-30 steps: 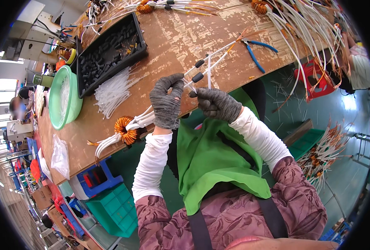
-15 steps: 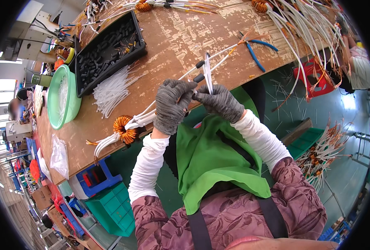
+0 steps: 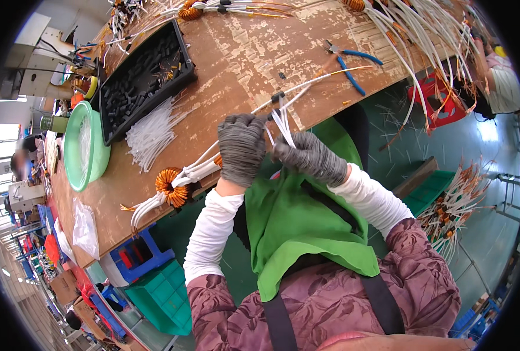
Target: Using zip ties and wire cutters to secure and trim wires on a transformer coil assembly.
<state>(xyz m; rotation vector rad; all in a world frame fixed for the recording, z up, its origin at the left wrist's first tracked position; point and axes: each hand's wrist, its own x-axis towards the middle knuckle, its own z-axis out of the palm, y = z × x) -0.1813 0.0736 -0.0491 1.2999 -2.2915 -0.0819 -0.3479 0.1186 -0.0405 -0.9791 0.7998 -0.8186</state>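
My left hand point(image 3: 241, 149), in a grey glove, is closed around white-sleeved wires point(image 3: 200, 171) at the table's near edge. These wires run left to a ring coil of orange copper wire point(image 3: 172, 187). Beyond my left hand, white-sleeved wires with bare copper ends stretch to the right, with a black sleeve piece point(image 3: 277, 96) on them. My right hand point(image 3: 311, 157), gloved too, pinches a small bunch of thin white cable ties point(image 3: 281, 124) that point up toward the black piece. What lies under my left fingers is hidden.
Blue-handled cutters point(image 3: 352, 64) lie on the table to the right. At the left are a black tray point(image 3: 191, 73) of black sleeve pieces, loose cable ties point(image 3: 151, 134) and a green basin point(image 3: 100, 158). More wired coils point(image 3: 191, 10) lie at the far side; a red stool point(image 3: 447, 108) stands right.
My left hand has turned, its fingers now curled with the knuckles up. The second black piece is now mostly hidden. The cable ties in my right hand lean further left and sit lower.
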